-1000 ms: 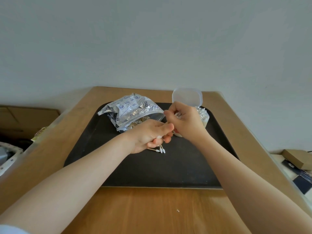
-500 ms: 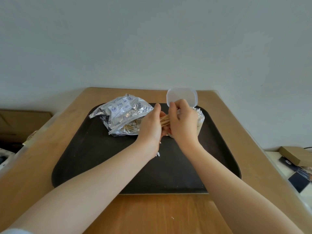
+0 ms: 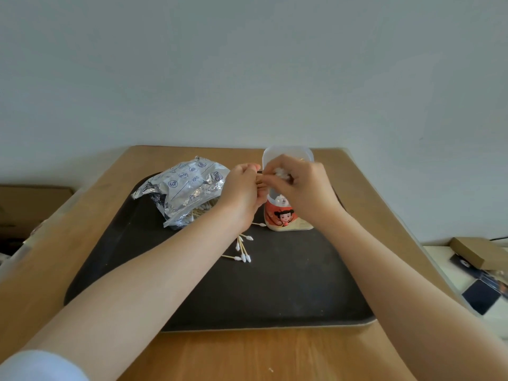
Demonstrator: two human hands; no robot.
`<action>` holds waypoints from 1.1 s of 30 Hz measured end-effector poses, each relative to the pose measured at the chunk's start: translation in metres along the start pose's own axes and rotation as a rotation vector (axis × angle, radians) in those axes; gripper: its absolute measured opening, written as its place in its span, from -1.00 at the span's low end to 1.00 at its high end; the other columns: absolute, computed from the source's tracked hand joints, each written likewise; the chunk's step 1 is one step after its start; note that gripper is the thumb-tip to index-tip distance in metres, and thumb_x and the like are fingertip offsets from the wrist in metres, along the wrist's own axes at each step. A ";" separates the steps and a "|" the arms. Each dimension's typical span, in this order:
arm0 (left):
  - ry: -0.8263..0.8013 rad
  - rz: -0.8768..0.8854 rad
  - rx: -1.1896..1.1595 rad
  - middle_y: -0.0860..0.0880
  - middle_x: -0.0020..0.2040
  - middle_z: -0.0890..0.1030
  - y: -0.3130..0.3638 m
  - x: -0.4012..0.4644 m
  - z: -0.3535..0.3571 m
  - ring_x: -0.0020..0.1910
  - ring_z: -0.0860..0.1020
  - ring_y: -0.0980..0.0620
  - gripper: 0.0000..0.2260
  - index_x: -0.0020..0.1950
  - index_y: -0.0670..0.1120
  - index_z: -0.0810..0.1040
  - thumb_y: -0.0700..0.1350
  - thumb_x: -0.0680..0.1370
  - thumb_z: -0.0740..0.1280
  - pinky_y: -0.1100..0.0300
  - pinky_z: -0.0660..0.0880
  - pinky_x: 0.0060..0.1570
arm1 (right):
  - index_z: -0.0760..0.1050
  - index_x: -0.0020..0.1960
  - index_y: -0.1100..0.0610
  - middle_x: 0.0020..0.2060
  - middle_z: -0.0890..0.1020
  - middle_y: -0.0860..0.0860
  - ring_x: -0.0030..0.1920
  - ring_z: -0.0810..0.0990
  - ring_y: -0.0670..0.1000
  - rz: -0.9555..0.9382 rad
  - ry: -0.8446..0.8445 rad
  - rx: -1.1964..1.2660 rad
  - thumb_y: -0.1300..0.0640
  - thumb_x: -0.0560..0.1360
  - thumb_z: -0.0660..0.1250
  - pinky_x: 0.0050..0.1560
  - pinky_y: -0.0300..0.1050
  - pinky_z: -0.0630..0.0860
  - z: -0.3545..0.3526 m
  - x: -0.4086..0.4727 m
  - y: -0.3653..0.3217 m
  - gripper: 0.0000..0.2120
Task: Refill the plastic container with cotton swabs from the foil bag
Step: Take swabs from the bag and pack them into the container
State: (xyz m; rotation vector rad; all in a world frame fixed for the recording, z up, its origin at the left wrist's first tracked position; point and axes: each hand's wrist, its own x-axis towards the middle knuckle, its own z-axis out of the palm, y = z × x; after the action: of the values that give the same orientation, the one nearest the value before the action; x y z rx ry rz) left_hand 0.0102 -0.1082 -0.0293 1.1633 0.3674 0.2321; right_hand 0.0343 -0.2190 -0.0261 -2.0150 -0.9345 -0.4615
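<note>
1. Both hands meet above the plastic container (image 3: pixel 286 215); the left hand (image 3: pixel 242 188) and the right hand (image 3: pixel 302 185) are each closed on one bundle of cotton swabs (image 3: pixel 280 173), held level between them just over the container's mouth.
2. The container stands upright at the far right of the dark tray (image 3: pixel 275 292), its lid (image 3: pixel 286 154) flipped up behind the hands; white swab tips show inside.
3. The foil bag (image 3: pixel 184 191) lies crumpled on the tray's far left, mouth facing the camera, swabs spilling out.
4. Loose swabs (image 3: pixel 243 250) lie on the tray beside the left wrist; the tray sits on a wooden table (image 3: pixel 247 356).
</note>
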 end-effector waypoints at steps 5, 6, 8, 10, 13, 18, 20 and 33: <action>-0.014 0.175 0.315 -0.01 -0.17 0.54 -0.001 0.009 0.004 -0.24 0.53 0.05 -0.78 -0.02 -0.08 0.44 -0.03 0.65 0.05 0.21 0.47 -0.20 | 0.56 -0.17 0.07 -0.38 0.54 -0.20 -0.42 0.52 -0.33 0.147 0.005 0.021 0.20 0.45 0.39 -0.35 -0.45 0.44 -0.024 0.023 0.014 -0.95; -0.026 0.230 0.474 0.02 -0.07 0.55 -0.003 0.012 0.000 -0.11 0.53 0.05 -0.77 0.02 -0.05 0.45 0.02 0.64 0.06 0.21 0.46 -0.13 | 0.55 -0.17 0.06 -0.38 0.54 -0.19 -0.43 0.52 -0.32 0.170 0.015 0.012 0.19 0.45 0.38 -0.36 -0.42 0.47 -0.029 0.027 0.019 -0.94; -0.120 0.318 0.821 0.04 0.12 0.51 -0.009 0.017 -0.010 0.04 0.46 0.09 -0.73 0.12 -0.05 0.47 0.09 0.59 0.14 0.25 0.38 -0.07 | 0.56 -0.16 0.05 -0.35 0.58 -0.14 -0.44 0.53 -0.27 0.200 0.019 -0.035 0.17 0.46 0.38 -0.36 -0.39 0.50 -0.036 0.035 0.030 -0.95; -0.228 0.315 1.060 0.02 0.22 0.48 -0.016 0.023 -0.019 0.11 0.45 0.08 -0.68 0.12 -0.04 0.50 0.15 0.51 0.28 0.26 0.35 -0.06 | 0.58 -0.12 0.09 -0.29 0.60 -0.06 -0.43 0.54 -0.19 0.211 -0.027 -0.115 0.16 0.47 0.37 -0.36 -0.39 0.50 -0.039 0.042 0.036 -0.98; -0.273 0.332 1.240 0.01 0.21 0.50 -0.024 0.023 -0.022 0.15 0.48 0.04 -0.61 0.15 -0.02 0.47 0.14 0.43 0.39 0.22 0.38 -0.01 | 0.59 -0.01 0.13 -0.17 0.56 -0.04 -0.28 0.47 -0.09 0.144 -0.188 -0.340 0.15 0.50 0.32 -0.36 -0.53 0.36 -0.037 0.043 0.037 -0.89; -0.165 0.414 1.207 0.05 0.04 0.56 -0.030 0.017 -0.020 -0.05 0.54 0.07 -0.61 0.07 0.00 0.41 0.12 0.38 0.44 0.17 0.50 -0.12 | 0.56 0.09 0.13 -0.01 0.60 0.06 -0.12 0.49 0.00 0.047 -0.412 -0.533 0.14 0.54 0.25 -0.19 -0.33 0.42 -0.021 0.038 0.039 -0.82; -0.169 0.405 1.177 0.08 0.04 0.55 -0.031 0.017 -0.021 -0.03 0.54 0.09 -0.56 0.12 0.00 0.38 0.12 0.37 0.46 0.14 0.51 -0.09 | 0.54 0.11 0.12 0.02 0.61 0.09 -0.04 0.56 0.07 0.057 -0.558 -0.587 0.13 0.57 0.20 -0.01 -0.11 0.54 -0.013 0.035 0.042 -0.80; -0.266 0.435 1.069 -0.01 -0.05 0.56 -0.040 0.025 -0.022 -0.16 0.53 0.07 -0.55 0.18 -0.08 0.36 -0.03 0.40 0.47 0.19 0.48 -0.16 | 0.37 -0.11 0.03 -0.30 0.45 -0.13 -0.23 0.39 -0.06 -0.153 -0.766 -0.696 -0.03 0.63 -0.13 0.16 -0.02 0.32 -0.001 0.015 0.049 -0.66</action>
State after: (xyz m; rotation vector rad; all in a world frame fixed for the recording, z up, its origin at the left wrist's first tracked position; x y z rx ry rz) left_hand 0.0237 -0.0955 -0.0778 2.3052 -0.0409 0.2577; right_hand 0.0808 -0.2312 -0.0432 -2.8522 -1.5447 -0.0655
